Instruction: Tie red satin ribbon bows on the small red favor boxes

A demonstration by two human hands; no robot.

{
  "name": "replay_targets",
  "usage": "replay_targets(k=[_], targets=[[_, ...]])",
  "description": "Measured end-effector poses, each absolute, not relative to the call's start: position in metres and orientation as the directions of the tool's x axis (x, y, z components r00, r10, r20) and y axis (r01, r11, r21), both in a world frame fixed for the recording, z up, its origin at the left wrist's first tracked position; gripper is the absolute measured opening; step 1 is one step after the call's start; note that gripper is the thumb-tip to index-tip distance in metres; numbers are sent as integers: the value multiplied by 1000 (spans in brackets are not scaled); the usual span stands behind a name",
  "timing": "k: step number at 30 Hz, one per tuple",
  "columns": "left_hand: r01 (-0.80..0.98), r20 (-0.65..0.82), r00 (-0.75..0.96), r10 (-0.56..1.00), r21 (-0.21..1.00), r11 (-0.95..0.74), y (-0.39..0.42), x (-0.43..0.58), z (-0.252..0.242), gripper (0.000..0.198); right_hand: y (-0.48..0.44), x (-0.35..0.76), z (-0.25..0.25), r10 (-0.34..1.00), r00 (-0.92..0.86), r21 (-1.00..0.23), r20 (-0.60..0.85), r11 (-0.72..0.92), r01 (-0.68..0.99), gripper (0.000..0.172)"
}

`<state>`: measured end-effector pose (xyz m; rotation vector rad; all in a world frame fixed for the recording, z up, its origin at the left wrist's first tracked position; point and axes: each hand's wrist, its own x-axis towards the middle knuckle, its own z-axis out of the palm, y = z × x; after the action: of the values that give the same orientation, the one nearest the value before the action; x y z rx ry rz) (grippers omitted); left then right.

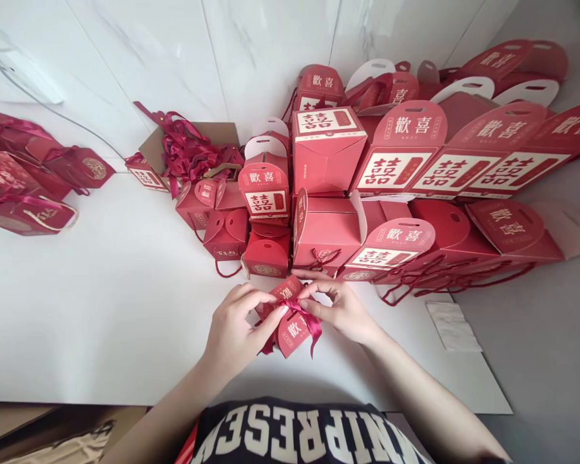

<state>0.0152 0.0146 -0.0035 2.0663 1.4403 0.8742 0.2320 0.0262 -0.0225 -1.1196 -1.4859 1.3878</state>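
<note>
In front of me on the white table sits a small red gift box (pixel 290 336) with cream lettering on its rounded flaps. A dark red ribbon (pixel 313 324) is tied over its top, one tail hanging down the right side. My left hand (pixel 239 322) pinches the ribbon from the left with thumb and forefinger near the knot. From the other side my right hand (pixel 341 306) pinches the ribbon between thumb and bent forefinger. The fingers partly cover the box's top and the knot.
Stacked red gift boxes (pixel 328 154) line the back and right, several with cord handles. An open carton (pixel 222 133) holds a tangle of red ribbons (pixel 186 145). Ribboned boxes (pixel 38 212) stand far left. A white tissue (pixel 452 327) lies at the right of the white table (pixel 101 309).
</note>
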Motion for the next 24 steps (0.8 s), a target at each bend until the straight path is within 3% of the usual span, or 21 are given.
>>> replay_targets(k=[4, 11, 15, 20, 24], targets=[[575, 147, 240, 960, 775, -262, 16, 17, -1, 11, 26, 232, -22, 956, -294, -993, -5, 30, 115, 9], [617, 137, 289, 948, 730, -293, 15, 12, 5, 12, 23, 238, -21, 954, -299, -991, -20, 20, 129, 13], [663, 147, 326, 934, 668, -337, 15, 10, 5, 14, 20, 242, -20, 953, -299, -987, -48, 0, 158, 14], [668, 317, 357, 879, 571, -477, 10, 8, 7, 11, 18, 242, -18, 958, -287, -975, -22, 43, 217, 11], [693, 369, 430, 824, 450, -563, 0, 4, 9, 6, 18, 241, -19, 954, -298, -973, -26, 44, 226, 12]])
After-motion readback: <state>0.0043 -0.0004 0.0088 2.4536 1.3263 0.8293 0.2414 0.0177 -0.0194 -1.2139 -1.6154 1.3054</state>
